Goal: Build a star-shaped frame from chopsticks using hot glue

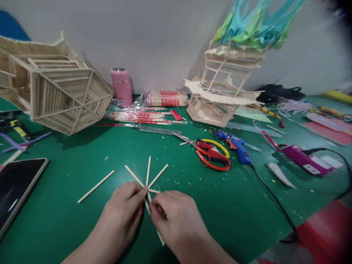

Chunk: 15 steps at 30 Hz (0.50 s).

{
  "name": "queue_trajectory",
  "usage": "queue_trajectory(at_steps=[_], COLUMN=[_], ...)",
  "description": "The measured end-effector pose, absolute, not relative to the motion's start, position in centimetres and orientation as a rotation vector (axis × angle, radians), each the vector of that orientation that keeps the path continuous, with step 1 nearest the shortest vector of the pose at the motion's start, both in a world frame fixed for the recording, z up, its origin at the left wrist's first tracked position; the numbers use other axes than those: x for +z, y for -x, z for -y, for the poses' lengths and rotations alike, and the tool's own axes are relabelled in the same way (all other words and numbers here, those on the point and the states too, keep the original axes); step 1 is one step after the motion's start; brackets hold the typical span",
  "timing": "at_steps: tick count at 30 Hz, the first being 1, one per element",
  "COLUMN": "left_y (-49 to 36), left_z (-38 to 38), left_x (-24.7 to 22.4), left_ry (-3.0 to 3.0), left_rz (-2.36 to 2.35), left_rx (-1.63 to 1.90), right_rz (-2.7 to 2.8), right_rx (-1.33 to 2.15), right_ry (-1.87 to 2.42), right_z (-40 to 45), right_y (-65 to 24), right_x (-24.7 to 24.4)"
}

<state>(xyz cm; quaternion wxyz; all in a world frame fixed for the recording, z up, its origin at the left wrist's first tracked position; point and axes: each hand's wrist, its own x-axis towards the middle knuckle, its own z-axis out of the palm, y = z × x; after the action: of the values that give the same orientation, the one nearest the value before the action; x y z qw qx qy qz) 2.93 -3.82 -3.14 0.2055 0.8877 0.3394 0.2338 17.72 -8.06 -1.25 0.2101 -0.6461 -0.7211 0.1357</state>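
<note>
I have the left hand (122, 207) at the middle of a star of thin wooden sticks (158, 176), which lies on the green tabletop (60, 220) directly in front of me. Its thumb and index fingers are drawn together, pinching the star where the sticks meet. The right hand (181, 216) sits just beside it, fingers curled, with thumb and index tip closed on one stick just below that meeting point; I cannot tell how firmly. The star's arms fan out above the hands, and one long stick runs down toward me between the wrists.

I see a single loose stick (95, 187) lying apart to the left, and beyond it a dark-screened tablet (20, 190) at the edge of my view. Ahead to the right, scissors (198, 146) with red and yellow handles lie near a blue glue gun (239, 146), its black cord trailing toward the lower right.

Along the wall (154, 40) I find a large stick-built frame (71, 99) on the left, a pink bottle (122, 88), plastic-wrapped bundles of sticks (167, 99), and a taller stick model (210, 112) topped with teal and green paper.
</note>
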Motion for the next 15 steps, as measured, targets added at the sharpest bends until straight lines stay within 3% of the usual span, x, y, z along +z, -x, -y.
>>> queue_trajectory(at_steps=[6, 15], left_y=[-2.7, -2.1], left_z=[3.6, 2.1], left_x=[-2.6, -1.2], left_ry=[-2.434, -2.228], left_rz=[-0.939, -0.848], left_rx=[0.563, 0.496], right_rz=[2.073, 1.978], right_rx=[0.650, 0.785], right_ry=[1.834, 1.870], right_z=[7.1, 6.6], right_y=[-18.5, -18.4], right_x=[0.6, 1.9])
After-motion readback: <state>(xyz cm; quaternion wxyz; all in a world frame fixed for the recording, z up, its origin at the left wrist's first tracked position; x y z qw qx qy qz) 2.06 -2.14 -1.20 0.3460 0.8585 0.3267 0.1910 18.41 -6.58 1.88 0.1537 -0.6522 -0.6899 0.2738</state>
